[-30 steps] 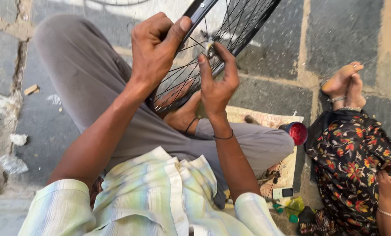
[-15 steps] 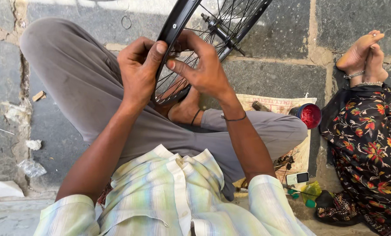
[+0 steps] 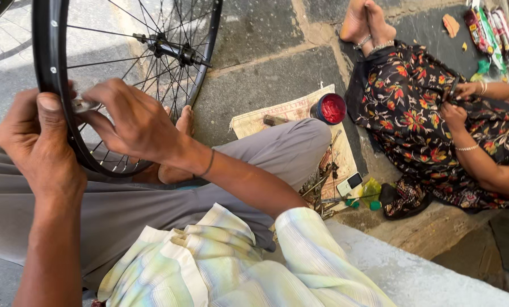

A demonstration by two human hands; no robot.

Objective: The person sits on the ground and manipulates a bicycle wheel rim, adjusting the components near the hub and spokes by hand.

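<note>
Rim [image 3: 45,68] of a black spoked wheel stood upright at the left, over the person's grey-trousered lap, its hub [image 3: 172,50] up near the top. The left hand [image 3: 35,145] gripped the rim from outside, thumb laid flat along its edge and fingers curled behind it. Just beside it, the right hand [image 3: 132,122] reached in among the spokes, fingertips pressed together on a small silver tool [image 3: 84,105] that touched the rim's inner side. A bare foot [image 3: 180,139] lay under the wheel. Farther right, newspaper [image 3: 283,113] was spread on the stone paving, with a round red tin [image 3: 329,108] on its far corner and small tools [image 3: 323,182] along its near edge. At the far right sat another person in a flowered dress [image 3: 414,108], both hands together on a dark object.
</note>
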